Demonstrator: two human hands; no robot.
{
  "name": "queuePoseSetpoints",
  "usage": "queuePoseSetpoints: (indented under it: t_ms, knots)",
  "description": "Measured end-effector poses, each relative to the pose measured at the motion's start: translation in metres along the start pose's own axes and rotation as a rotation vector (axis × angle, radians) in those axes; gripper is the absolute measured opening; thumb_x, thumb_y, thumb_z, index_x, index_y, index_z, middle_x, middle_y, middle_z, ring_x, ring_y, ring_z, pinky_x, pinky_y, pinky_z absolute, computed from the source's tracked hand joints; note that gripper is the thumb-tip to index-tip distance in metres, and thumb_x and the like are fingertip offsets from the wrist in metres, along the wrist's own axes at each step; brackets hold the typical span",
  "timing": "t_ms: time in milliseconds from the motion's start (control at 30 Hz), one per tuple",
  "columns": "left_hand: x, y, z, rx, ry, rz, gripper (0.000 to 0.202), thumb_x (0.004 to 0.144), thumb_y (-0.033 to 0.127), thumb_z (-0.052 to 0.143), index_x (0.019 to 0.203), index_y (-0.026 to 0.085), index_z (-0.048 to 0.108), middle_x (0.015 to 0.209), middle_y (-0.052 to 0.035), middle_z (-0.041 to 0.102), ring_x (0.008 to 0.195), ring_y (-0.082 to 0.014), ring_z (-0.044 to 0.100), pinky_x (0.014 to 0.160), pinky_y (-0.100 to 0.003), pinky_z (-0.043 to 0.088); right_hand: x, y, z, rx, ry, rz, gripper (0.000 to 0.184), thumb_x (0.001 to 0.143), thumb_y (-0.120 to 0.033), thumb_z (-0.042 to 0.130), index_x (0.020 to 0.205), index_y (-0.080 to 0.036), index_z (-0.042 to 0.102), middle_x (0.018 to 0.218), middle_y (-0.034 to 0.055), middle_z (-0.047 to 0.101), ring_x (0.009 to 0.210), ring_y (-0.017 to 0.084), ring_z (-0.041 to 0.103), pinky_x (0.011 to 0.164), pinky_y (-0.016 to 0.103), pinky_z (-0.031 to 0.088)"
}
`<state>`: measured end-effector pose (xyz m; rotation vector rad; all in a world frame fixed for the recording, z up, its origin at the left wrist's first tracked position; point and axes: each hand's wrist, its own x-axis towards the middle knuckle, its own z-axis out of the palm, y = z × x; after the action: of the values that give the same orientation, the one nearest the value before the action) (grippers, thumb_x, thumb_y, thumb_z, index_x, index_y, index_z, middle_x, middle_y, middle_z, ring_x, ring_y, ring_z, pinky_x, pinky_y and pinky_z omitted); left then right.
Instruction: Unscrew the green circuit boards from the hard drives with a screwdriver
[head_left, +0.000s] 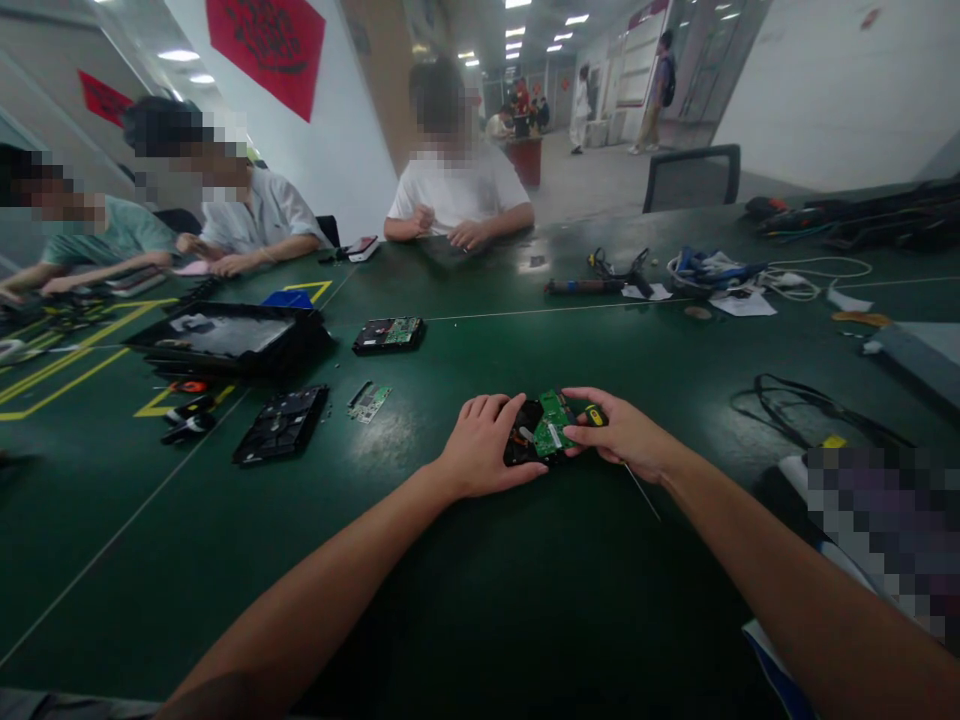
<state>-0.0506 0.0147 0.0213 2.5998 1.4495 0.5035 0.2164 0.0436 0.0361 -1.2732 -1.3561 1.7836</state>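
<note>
Both hands meet over a dark hard drive (516, 449) on the green desk (420, 570), in from the middle of its near edge. Half open, the left hand (481, 447) curves around the drive, thumb on the near side, fingers on the far side. Thumb and fingers of the right hand (628, 437) close on a green circuit board (553, 424) tilted over the drive; a screwdriver (597, 415) sits in the same grip, shaft pointing toward the near edge. Toward the desk's left edge lie another drive (388, 335), a loose board (370, 401) and a black tray (301, 337). One person (461, 190) sits at the far edge; a red sign (266, 45) hangs behind.
</note>
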Motion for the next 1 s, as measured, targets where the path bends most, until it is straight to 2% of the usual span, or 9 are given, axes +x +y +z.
queuePoseSetpoints:
  t_ms: [100,267,367,500,633,800,900,1000]
  knots:
    - [0.003,0.004,0.004,0.008,0.011,0.005,0.104,0.082,0.080,0.068,0.161,0.018,0.038,0.148,-0.0195,0.055,0.135,-0.0414,0.050,0.115,-0.061,0.040,-0.002,0.000,-0.002,-0.028,0.016,-0.007,0.084,0.077,-0.027,0.090,0.151,-0.027,0.049,0.116,0.0105,0.058,0.084,0.024,0.078,0.038,0.017,0.030]
    - [-0.002,0.004,0.007,-0.023,0.065,0.008,0.099,0.084,0.078,0.068,0.159,0.018,0.041,0.151,-0.0192,0.053,0.140,-0.0401,0.049,0.119,-0.060,0.038,-0.004,0.001,-0.002,-0.055,0.045,-0.026,0.091,0.078,-0.027,0.089,0.156,-0.032,0.043,0.116,0.0105,0.059,0.083,0.024,0.077,0.039,0.018,0.032]
    - [-0.005,0.004,0.007,-0.044,0.099,0.021,0.091,0.089,0.074,0.065,0.157,0.018,0.043,0.153,-0.0187,0.053,0.142,-0.0384,0.048,0.123,-0.059,0.036,-0.005,0.000,0.000,-0.070,0.033,-0.050,0.092,0.080,-0.028,0.088,0.158,-0.034,0.039,0.114,0.0097,0.061,0.083,0.023,0.076,0.039,0.019,0.032]
    - [-0.007,0.005,0.007,-0.058,0.149,0.043,0.077,0.096,0.066,0.063,0.154,0.018,0.048,0.151,-0.0177,0.054,0.142,-0.0365,0.048,0.125,-0.059,0.033,-0.007,0.001,0.003,-0.099,0.022,-0.067,0.095,0.082,-0.029,0.086,0.161,-0.037,0.035,0.109,0.0073,0.063,0.070,0.016,0.070,0.040,0.020,0.034]
    - [-0.007,0.004,0.007,-0.108,0.230,0.028,0.048,0.106,0.049,0.053,0.144,0.020,0.056,0.143,-0.0138,0.061,0.135,-0.0315,0.055,0.119,-0.055,0.041,-0.009,-0.002,0.007,-0.104,0.019,-0.097,0.096,0.082,-0.030,0.085,0.163,-0.036,0.034,0.106,0.0066,0.065,0.060,0.012,0.062,0.040,0.021,0.033]
    - [-0.005,0.001,0.011,-0.160,0.255,0.092,0.039,0.104,0.042,0.058,0.138,0.022,0.059,0.135,-0.0119,0.066,0.129,-0.0300,0.059,0.115,-0.055,0.047,-0.013,-0.008,0.010,-0.099,0.021,-0.088,0.106,0.080,-0.028,0.087,0.165,-0.038,0.025,0.097,0.0052,0.070,0.049,0.008,0.051,0.039,0.022,0.031]
    - [-0.004,0.000,0.013,-0.166,0.252,0.124,0.040,0.103,0.040,0.061,0.138,0.022,0.060,0.135,-0.0123,0.066,0.129,-0.0306,0.059,0.113,-0.055,0.049,-0.013,-0.008,0.009,-0.094,-0.001,-0.085,0.103,0.080,-0.029,0.087,0.164,-0.036,0.027,0.096,0.0062,0.070,0.051,0.010,0.054,0.040,0.022,0.032]
    - [-0.003,0.000,0.013,-0.167,0.246,0.129,0.039,0.102,0.038,0.063,0.137,0.022,0.060,0.135,-0.0130,0.065,0.129,-0.0309,0.059,0.112,-0.055,0.050,-0.009,-0.004,0.007,-0.078,0.005,-0.098,0.099,0.081,-0.032,0.086,0.162,-0.035,0.029,0.099,0.0075,0.070,0.062,0.016,0.065,0.040,0.022,0.035]
